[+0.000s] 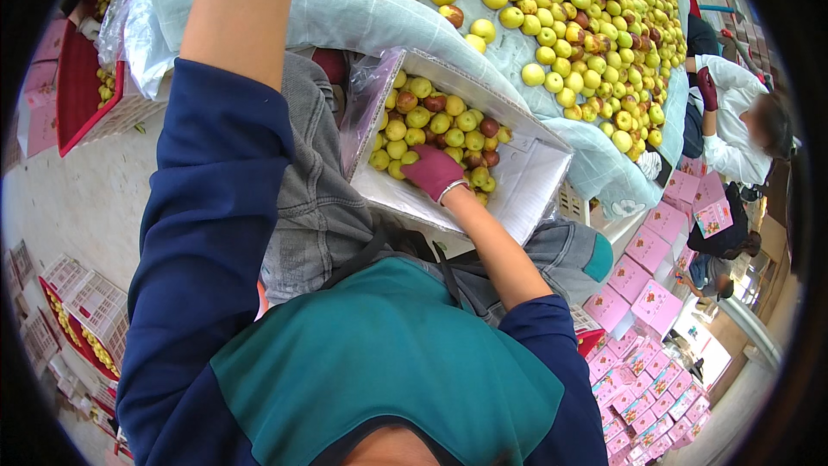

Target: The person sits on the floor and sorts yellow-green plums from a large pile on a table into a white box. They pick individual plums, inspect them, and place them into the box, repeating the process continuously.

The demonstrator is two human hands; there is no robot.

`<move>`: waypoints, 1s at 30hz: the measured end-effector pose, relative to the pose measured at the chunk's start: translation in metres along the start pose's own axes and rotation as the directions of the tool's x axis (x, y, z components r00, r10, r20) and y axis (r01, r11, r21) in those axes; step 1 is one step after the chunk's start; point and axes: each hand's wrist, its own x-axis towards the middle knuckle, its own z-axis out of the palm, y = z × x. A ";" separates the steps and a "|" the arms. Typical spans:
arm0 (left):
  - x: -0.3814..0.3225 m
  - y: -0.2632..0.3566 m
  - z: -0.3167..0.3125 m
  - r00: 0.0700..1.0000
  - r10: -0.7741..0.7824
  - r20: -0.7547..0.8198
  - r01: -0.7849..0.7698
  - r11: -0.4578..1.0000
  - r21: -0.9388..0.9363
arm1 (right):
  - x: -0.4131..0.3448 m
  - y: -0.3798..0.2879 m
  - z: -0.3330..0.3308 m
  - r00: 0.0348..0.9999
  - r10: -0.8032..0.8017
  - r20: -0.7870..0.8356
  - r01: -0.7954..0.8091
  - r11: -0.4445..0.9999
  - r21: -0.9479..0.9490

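My right hand [435, 171], in a maroon glove with a light band at the wrist, reaches into a white-lined cardboard box [530, 171] between my knees. A green jujube [409, 157] shows between its thumb and fingers; whether they grip it is unclear. Yellow-green jujubes [440, 123], some with brown-red patches, lie heaped towards the box's left side, leaving white lining visible at its right. My left forearm [242, 13] stretches forward past the top edge, so my left hand is out of view.
Beyond the box, a cloth-covered table [414, 22] carries many loose jujubes [582, 32]. A red-lined crate [97, 97] stands at left, with another crate of fruit [84, 317] behind it. Pink cartons [647, 362] are stacked at right, where a person in white [734, 116] works.
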 end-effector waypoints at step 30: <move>0.002 -0.001 -0.001 1.000 -0.007 0.004 0.007 1.000 0.005 | 0.009 -0.014 -0.019 0.937 -0.244 -0.249 0.221 0.968 -0.116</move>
